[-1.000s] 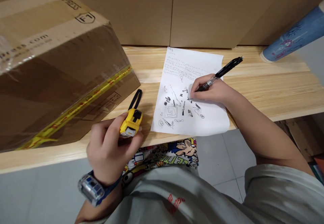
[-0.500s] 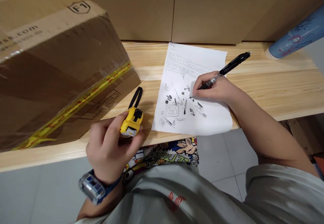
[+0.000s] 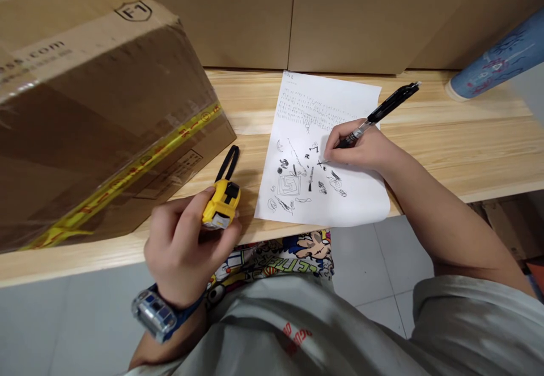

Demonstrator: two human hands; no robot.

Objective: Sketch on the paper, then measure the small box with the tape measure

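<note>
My left hand (image 3: 182, 245) is closed around a yellow tape measure (image 3: 220, 205) with black parts and a black wrist strap, near the table's front edge. My right hand (image 3: 359, 146) grips a black pen (image 3: 393, 102), which tilts up toward the right. Its tip is hidden behind my fingers. Under that hand lies a white sheet of paper (image 3: 293, 138), with rows of small marks in its upper part and black doodles below. The sheet's lower edge reaches slightly past the table edge.
A large taped cardboard box (image 3: 106, 115) stands on the left of the wooden table (image 3: 442, 138). More cardboard (image 3: 348, 18) rises along the back. A blue patterned cylinder (image 3: 497, 61) is at the far right. Grey floor tiles (image 3: 361, 262) show below the table edge.
The pen's upper end has shifted slightly down and to the left. My left hand with the tape measure stays in place, and so does the paper.
</note>
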